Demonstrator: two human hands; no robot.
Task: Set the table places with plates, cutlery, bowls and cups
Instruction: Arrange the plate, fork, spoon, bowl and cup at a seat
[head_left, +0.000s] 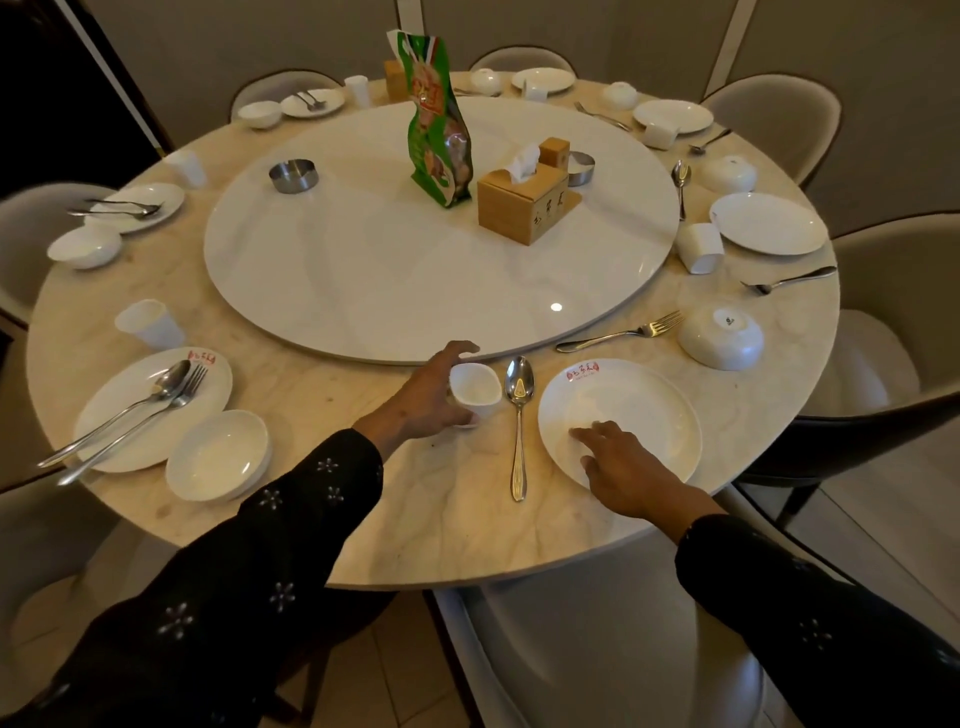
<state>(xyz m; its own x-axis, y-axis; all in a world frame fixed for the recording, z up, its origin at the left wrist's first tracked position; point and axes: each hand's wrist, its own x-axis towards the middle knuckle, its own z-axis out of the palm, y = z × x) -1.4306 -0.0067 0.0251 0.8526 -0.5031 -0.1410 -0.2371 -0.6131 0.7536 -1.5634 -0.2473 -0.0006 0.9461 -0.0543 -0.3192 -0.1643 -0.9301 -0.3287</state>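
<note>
The left hand (434, 387) grips a tilted cup (474, 391); the right hand (631, 467), fingers relaxed, seemingly steadies the plate (618, 415). Next: stand the cup upright.

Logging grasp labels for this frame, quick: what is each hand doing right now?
Left hand: grips the white cup, fingers curled round it.
Right hand: open, straight fingers resting on the plate.

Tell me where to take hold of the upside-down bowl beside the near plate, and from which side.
Come from above. The bowl sits rim down, foot ring up, so no rim edge is free; spread the fingers over the rounded wall, thumb opposite. The fork lies close on its left and the plate in front, so lift straight up, then turn it over.
</note>
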